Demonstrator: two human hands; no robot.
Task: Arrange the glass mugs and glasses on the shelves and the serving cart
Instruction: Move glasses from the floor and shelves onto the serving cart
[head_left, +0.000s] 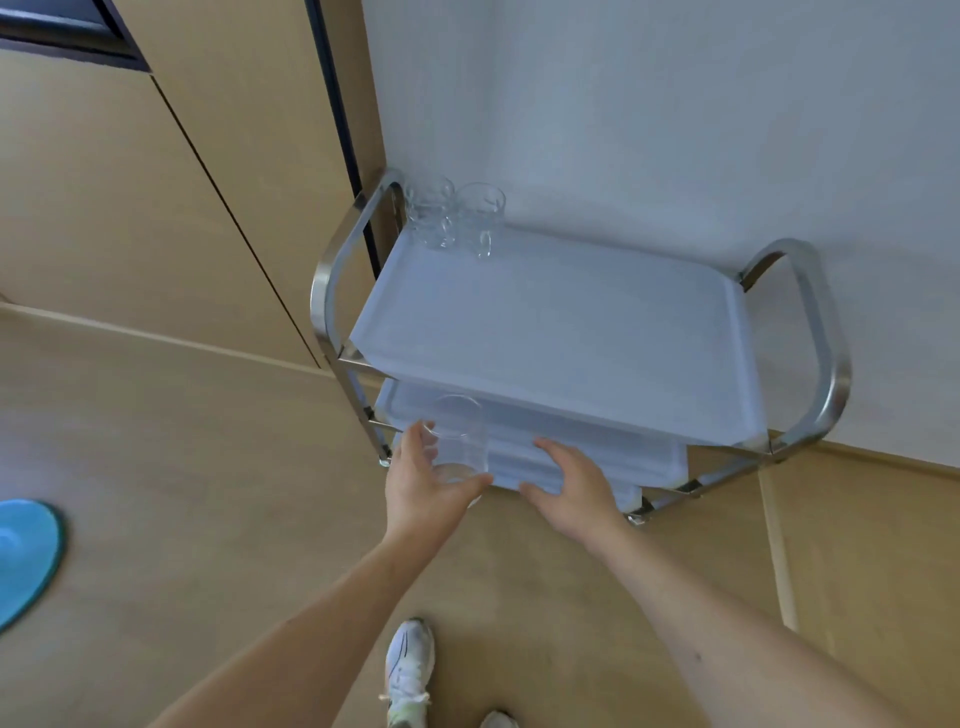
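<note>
A serving cart with a steel frame (324, 291) and white trays stands against the wall. Two glass mugs (431, 213) (480, 218) stand side by side at the far left corner of its top tray (571, 332). My left hand (423, 483) grips a clear plain glass (460, 441), held upright in front of the lower tray (597, 457) at the cart's near left. My right hand (571, 486) is beside it with fingers relaxed and holds nothing, hovering near the lower tray's front edge.
Wooden cabinet doors (156, 208) rise on the left and a white wall (675, 104) stands behind the cart. A blue round object (26, 551) lies on the floor at far left. My shoes (410, 670) are on the wooden floor below.
</note>
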